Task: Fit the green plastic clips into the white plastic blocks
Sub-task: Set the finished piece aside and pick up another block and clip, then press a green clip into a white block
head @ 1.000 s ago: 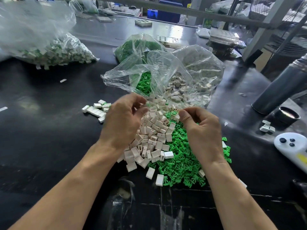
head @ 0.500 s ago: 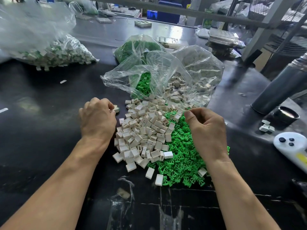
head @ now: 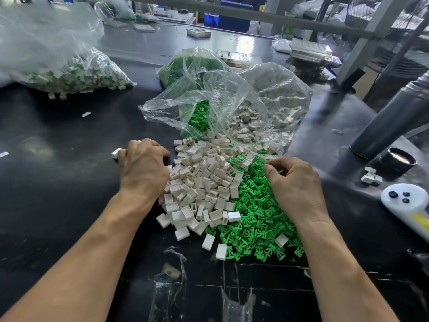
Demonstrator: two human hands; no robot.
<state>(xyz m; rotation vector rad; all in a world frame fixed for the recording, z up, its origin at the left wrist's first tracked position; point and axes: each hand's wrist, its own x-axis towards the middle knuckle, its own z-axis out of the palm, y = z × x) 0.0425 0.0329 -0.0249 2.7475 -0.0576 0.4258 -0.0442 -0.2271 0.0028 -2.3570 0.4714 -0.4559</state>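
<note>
A heap of white plastic blocks [head: 204, 180] lies mid-table, with a heap of green plastic clips [head: 253, 219] touching its right side. My left hand [head: 144, 168] rests knuckles-up at the heap's left edge, its fingers curled under and hiding what they touch. One white block [head: 116, 153] shows just past its fingertips. On top of the green heap, my right hand [head: 296, 184] has its thumb and forefinger pinched together on a green clip.
An open clear bag [head: 232, 105] behind the heaps spills clips and blocks. A bag of green clips [head: 185, 66] is farther back and a bag of fitted blocks [head: 76, 75] far left. At right are a grey cylinder [head: 390, 122], black cap [head: 398, 160], white controller [head: 411, 203] and a few blocks [head: 371, 176].
My left hand went from the block heap's top left to the small group of blocks beside it, then slid slightly back right. My right hand sank a little onto the green clips.
</note>
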